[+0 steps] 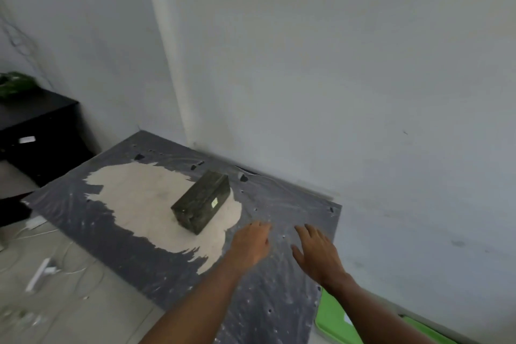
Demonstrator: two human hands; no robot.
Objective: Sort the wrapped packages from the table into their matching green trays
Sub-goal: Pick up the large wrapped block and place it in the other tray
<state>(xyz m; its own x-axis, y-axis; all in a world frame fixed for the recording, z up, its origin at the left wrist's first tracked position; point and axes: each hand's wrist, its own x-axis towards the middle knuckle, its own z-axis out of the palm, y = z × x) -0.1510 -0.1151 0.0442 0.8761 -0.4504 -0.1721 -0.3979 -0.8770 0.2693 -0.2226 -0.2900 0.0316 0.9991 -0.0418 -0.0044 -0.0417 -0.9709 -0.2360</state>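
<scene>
Far to my left stood a black cabinet (36,126) with something green (15,84) on top, and white cables (42,271) lay loose on the floor below it. The counter (134,257), grey with a large worn pale patch, ran into the corner of the wall (307,64). On that patch lay one dark wrapped package (201,205), a long block with a small pale label on its side. Just right of the package my left hand (250,244) hovered palm down, fingers (261,227) loosely spread and holding nothing, not touching the package. Beside it my right hand (317,253) was likewise flat over the counter, fingers wide and empty. Lower right, beyond the counter's edge, a green tray (333,315) showed partly under my right forearm.
</scene>
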